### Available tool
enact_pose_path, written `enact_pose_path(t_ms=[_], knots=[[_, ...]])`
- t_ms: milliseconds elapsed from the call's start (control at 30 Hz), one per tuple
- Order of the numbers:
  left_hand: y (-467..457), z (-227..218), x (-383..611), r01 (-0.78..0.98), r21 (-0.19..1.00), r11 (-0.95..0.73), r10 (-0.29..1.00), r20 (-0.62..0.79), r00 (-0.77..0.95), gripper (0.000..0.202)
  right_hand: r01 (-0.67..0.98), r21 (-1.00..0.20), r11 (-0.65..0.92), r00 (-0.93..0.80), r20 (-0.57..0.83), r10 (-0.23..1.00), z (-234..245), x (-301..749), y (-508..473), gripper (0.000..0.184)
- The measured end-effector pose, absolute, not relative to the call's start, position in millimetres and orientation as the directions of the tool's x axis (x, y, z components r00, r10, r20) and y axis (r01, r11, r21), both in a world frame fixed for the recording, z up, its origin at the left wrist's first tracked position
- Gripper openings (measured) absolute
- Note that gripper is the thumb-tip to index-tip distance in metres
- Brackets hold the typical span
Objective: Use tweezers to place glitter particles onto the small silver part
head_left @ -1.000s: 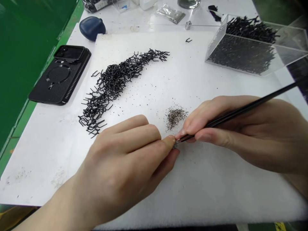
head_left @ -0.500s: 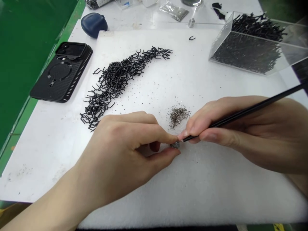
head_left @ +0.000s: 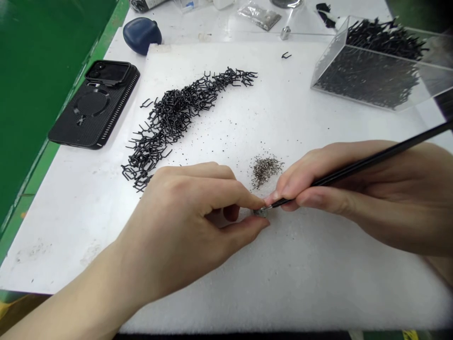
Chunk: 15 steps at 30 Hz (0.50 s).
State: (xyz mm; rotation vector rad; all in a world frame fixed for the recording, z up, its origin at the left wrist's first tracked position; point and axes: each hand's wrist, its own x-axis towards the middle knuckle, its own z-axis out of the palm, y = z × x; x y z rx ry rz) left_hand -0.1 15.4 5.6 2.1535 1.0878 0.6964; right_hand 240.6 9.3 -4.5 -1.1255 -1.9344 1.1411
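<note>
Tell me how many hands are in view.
2. The left hand is at lower left, pinching a small silvery piece in its fingertips; the right hand is at right, holding a slender black tool with its tip at that piece.

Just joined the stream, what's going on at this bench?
A person is working with both bare hands over a white foam sheet. The left hand pinches a small metal piece in its fingers, and the right hand holds a slim black tool with its tip at that piece. Beside them lies a small pile of tiny glittery grains. Further off are a curved heap of black wire clips and a clear acrylic box holding more.
</note>
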Motion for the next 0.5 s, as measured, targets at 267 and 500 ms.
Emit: enact_pose_path(t_ms=[267, 500], knots=[[14.2, 8.2, -0.6, 0.541, 0.726, -0.424, 0.850, 0.113, 0.514, 0.014, 0.306, -0.914, 0.267, -0.476, 0.096, 0.874, -6.8, 241.6, 10.8, 0.019], [15.5, 8.6, -1.3, 0.542, 0.719, -0.435, 0.848, 0.125, 0.514, 0.015, 0.338, -0.904, 0.263, -0.459, 0.086, 0.884, -6.2, 242.1, 10.4, 0.020]])
